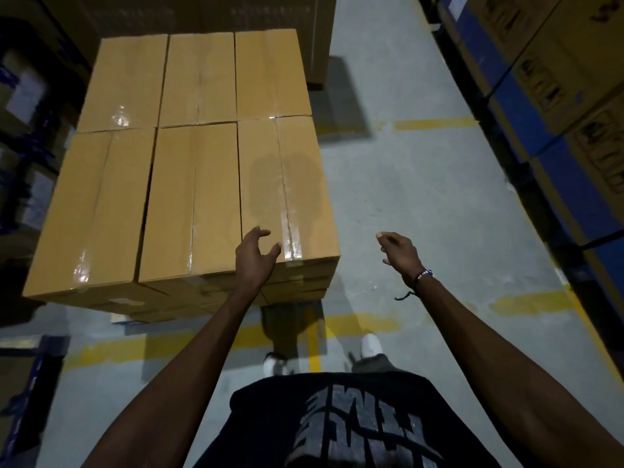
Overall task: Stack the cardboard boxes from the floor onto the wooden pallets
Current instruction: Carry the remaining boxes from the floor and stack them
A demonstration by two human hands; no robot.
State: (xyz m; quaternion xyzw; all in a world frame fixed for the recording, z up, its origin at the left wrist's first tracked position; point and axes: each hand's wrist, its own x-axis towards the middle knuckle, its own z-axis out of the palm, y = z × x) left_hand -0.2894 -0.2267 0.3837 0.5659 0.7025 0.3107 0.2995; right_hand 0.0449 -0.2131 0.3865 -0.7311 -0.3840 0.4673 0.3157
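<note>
My left hand (256, 255) hovers open over the nearest cardboard box (287, 190), my right hand (400, 253) is open beside it, holding nothing. Six boxes fill the top layer; remaining floor boxes I cannot see

Six taped tan cardboard boxes (189, 157), flush two-by-three top layer.

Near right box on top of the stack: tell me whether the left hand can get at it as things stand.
Probably yes. The left hand is open and hovers at the near edge of the near right box, with nothing between them. The right hand is empty and off to the side, over the floor.
</note>
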